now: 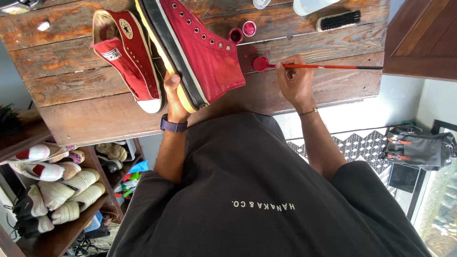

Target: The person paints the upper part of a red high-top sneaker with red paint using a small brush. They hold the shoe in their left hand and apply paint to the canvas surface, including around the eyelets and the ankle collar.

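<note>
The red high-top shoe [200,47] stands tipped on its side near the middle of the wooden table [85,114], its cream and black sole edge turned toward the second shoe. The left hand [173,93] is wrapped around the heel end of that sole, thumb over the cream rubber, holding it propped. A dark purple watch [173,125] sits on that wrist.

Just beside the shoe's canvas side, the right hand [294,78] pinches a long red-handled brush [328,66] between fingertips and thumb; the handle runs out flat toward the table's edge, and its tip rests in a small red paint lid [260,63] lying on the boards. A thin bracelet [309,112] circles that wrist.

A little farther up the table, two small open pots of red paint [242,31] stand close together, near the shoe's eyelets. Red smears stain the wood around them.

The second red shoe [128,57] lies on the other side, its white toe cap pointing toward the person and its sole touching the held one.

At the far edge lie a black-bristled scrub brush [339,20] and a white cup [309,5].

Below the table, a shelf of pale worn shoes [62,190] fills one side; a grey bag [419,150] sits on the floor at the other.
</note>
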